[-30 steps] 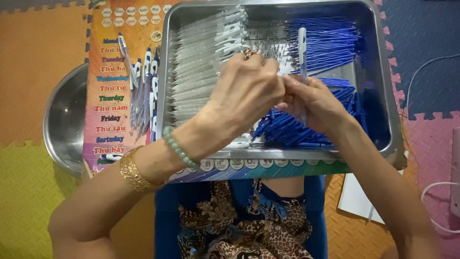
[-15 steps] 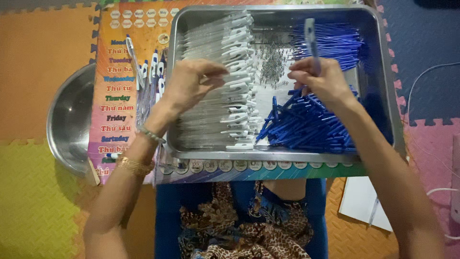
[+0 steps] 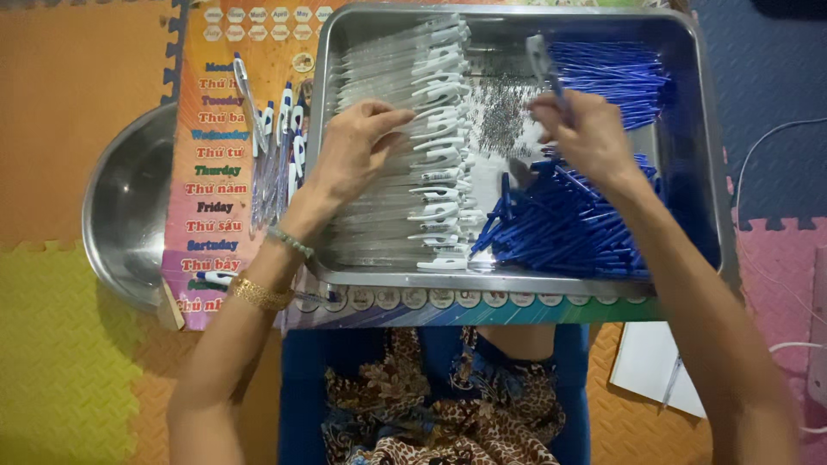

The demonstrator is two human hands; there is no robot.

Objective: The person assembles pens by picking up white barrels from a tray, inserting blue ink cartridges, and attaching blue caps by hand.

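A metal tray (image 3: 719, 172) rests on a colourful board in front of me. Clear pen barrels with white clips (image 3: 405, 155) are stacked in its left half. Blue pen refills (image 3: 568, 224) are piled at the right, with small metal springs (image 3: 500, 112) in the middle. My left hand (image 3: 353, 151) lies on the clear barrels, fingers curled on one of them. My right hand (image 3: 581, 133) is over the blue pile and pinches a pen part (image 3: 543, 65) that sticks up toward the tray's far side.
Several assembled pens (image 3: 276, 146) lie on the board (image 3: 211, 172) left of the tray. A steel bowl (image 3: 129, 215) sits further left on foam floor mats. White paper (image 3: 655, 370) and a white cable (image 3: 758, 138) lie at the right.
My hands, joined over the middle of the tray a second ago, have parted. The left hand moved left onto the clear barrels; the right stays at the right with the pen part.
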